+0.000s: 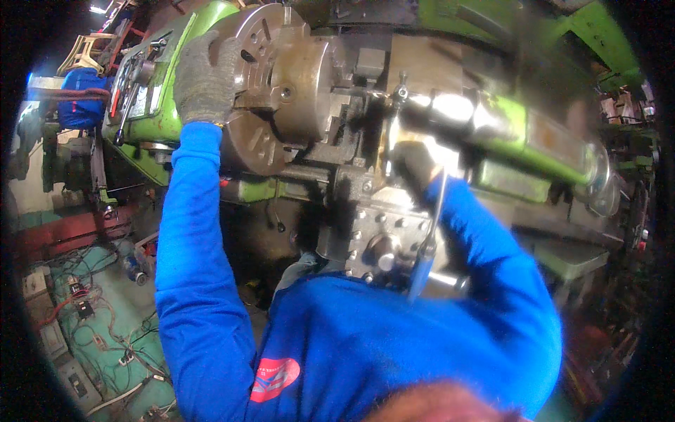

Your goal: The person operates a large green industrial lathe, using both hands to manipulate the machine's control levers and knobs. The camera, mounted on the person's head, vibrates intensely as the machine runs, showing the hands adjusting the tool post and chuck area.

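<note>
My left hand [204, 81], in a grey work glove, lies with fingers stretched upward against the edge of a large slotted metal faceplate [256, 144] on a green lathe. Mounted in front of that plate is a thick round lathe chuck [302, 88]. My right hand [416, 163], in a dark glove, is over the lathe's carriage, right of the chuck. Glare and blur hide its fingers, so any hold cannot be made out. Close by stands a thin metal rod with a small clamp [401, 93]. The square tool post [383, 239] with several bolts sits nearer my body.
The green tailstock [534, 137] extends to the right. A blue-handled lever [422, 271] rises beside the tool post. On the left are the green headstock [151, 116] with levers, a blue bundle [81, 98], and a green surface [105, 316] strewn with cables.
</note>
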Demonstrator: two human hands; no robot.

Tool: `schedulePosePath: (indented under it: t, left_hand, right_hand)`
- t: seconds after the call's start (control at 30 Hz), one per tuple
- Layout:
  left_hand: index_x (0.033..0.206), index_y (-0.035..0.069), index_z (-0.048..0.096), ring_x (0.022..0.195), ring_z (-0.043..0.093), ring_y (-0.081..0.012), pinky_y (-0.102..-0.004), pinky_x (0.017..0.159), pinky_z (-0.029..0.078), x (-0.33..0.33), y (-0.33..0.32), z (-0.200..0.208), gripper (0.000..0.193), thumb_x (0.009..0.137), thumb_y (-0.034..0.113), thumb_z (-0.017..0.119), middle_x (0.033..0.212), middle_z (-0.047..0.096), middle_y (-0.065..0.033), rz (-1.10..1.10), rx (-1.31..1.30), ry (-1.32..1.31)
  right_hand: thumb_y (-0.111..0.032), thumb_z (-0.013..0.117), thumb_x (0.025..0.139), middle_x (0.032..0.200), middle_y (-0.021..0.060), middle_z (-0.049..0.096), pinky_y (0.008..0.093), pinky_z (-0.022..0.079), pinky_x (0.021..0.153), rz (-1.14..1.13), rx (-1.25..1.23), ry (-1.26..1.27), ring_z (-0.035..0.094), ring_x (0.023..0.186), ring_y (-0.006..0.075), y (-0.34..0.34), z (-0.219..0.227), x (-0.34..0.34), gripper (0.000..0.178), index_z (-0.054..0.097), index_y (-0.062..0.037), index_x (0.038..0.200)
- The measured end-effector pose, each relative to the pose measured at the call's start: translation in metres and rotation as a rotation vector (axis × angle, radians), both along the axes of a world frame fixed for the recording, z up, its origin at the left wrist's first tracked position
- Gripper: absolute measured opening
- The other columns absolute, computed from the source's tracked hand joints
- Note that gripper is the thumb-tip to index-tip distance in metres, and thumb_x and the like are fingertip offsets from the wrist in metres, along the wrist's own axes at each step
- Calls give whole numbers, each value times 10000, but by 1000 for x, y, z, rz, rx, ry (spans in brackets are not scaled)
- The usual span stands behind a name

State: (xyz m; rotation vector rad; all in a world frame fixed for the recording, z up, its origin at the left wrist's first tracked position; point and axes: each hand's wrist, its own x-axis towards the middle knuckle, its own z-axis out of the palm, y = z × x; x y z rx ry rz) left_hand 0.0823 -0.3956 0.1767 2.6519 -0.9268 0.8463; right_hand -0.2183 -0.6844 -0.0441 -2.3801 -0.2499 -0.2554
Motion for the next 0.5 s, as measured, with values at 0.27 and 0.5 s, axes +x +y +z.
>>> schedulePosePath:
  t: [0.27, 0.5]
  left_hand:
    - [1333, 143, 612, 1199, 585, -377, -483, 1034, 464, -2, -1, 2, 478, 926, 394, 621, 1294, 631, -146, -3, -6, 2]
    - [1374, 186, 589, 1177, 595, -392, -506, 1014, 483, -2, 1, -1, 482, 912, 323, 615, 1286, 635, -131, -11, 0, -15]
  right_hand:
    - [-245, 561, 955, 789, 195, 711, 454, 575, 699, -122, -376, 264, 726, 761, 344, 7, -6, 67, 260, 721, -44, 913]
    - [-192, 687, 918, 724, 109, 678, 345, 554, 615, -549, 1104, 539, 671, 640, 213, 13, -2, 44, 218, 703, 23, 885]
